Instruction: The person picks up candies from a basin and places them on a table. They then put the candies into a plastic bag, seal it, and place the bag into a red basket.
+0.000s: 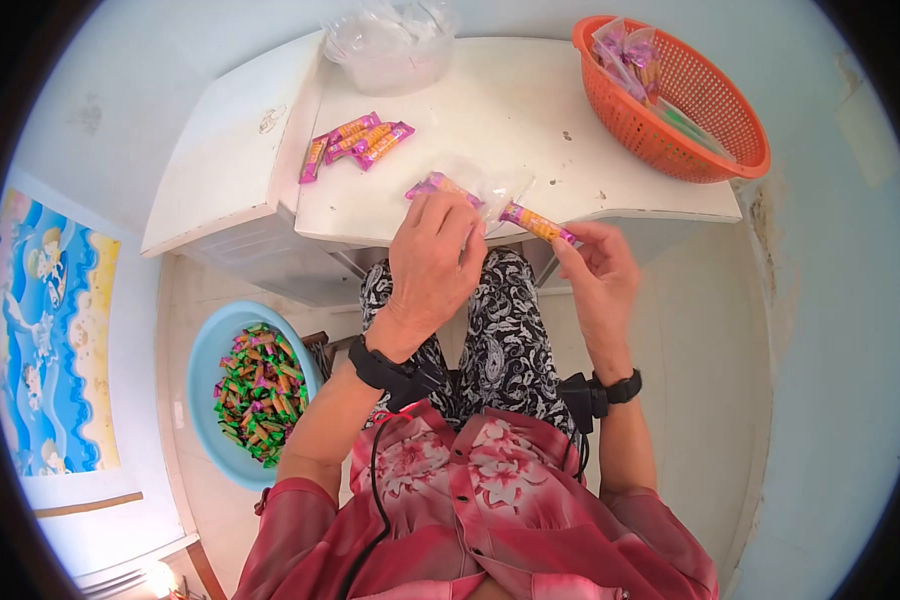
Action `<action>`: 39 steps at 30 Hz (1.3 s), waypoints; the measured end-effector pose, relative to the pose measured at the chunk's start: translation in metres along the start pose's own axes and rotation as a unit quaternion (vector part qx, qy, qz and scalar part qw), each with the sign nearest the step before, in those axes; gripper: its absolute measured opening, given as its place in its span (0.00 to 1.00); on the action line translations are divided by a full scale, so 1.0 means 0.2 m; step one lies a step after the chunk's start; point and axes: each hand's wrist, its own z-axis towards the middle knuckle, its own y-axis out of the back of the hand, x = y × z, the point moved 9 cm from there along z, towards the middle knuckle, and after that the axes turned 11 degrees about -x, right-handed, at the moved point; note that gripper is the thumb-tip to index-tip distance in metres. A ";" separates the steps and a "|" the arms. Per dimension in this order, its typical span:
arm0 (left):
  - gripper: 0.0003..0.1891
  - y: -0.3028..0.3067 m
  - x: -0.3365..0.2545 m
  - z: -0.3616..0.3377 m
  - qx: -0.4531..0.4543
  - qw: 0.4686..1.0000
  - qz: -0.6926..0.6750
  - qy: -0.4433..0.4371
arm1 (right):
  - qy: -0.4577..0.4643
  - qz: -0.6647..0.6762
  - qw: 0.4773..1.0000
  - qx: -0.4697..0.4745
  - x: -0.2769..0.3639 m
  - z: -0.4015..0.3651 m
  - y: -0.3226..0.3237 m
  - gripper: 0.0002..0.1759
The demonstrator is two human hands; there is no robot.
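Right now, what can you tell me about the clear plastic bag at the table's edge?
The clear plastic bag is thin, crinkled and see-through, lying flat at the near edge of the white table. A pink-wrapped candy shows at its left end. The left hand grips its near side; the right hand holds an orange-and-purple candy stick at its right corner.

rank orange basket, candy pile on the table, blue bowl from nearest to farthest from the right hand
From the right hand:
1. orange basket, ahead at right
2. candy pile, ahead at left
3. blue bowl, low at far left
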 end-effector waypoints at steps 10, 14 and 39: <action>0.09 0.03 0.00 -0.04 -0.014 0.999 -0.040 -0.018 | 0.000 -0.030 0.999 -0.034 -0.06 0.01 -0.26 0.13; 0.10 0.03 0.00 -0.04 -0.006 0.998 -0.055 -0.013 | 0.049 -0.075 0.995 -0.041 -0.07 0.04 -0.34 0.15; 0.27 0.14 0.35 -0.11 0.041 0.994 0.077 0.066 | 0.419 -0.341 0.841 0.030 0.21 0.13 -0.43 0.21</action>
